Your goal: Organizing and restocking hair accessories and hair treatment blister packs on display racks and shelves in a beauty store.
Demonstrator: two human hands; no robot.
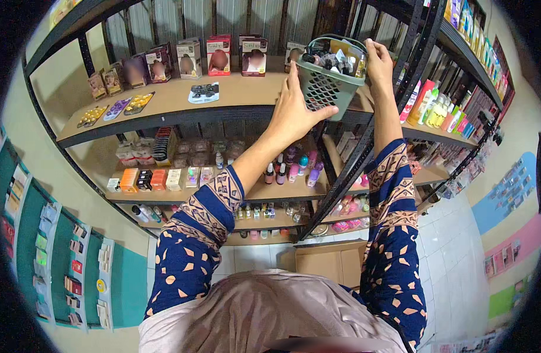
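A grey-green plastic basket [325,90] with a pierced wall is held up between my hands at the front of the upper shelf. Small bottles and packets [336,61] fill it to the rim. My left hand [297,103] clasps its left side, the thumb across the lower front. At the right rim, by the handle, my right hand [379,59] pinches the basket. Behind it, a hair-colour box [293,53] is partly hidden. To the left on the shelf board [244,90] lies a blister sheet of black capsules [203,92].
Several hair-colour boxes [218,56] line the shelf's back; yellow and purple capsule sheets [117,109] lie at its left. A black metal upright [400,95] stands close to my right arm. Bottles and cartons [166,179] fill lower shelves. A cardboard box [330,264] sits on the floor.
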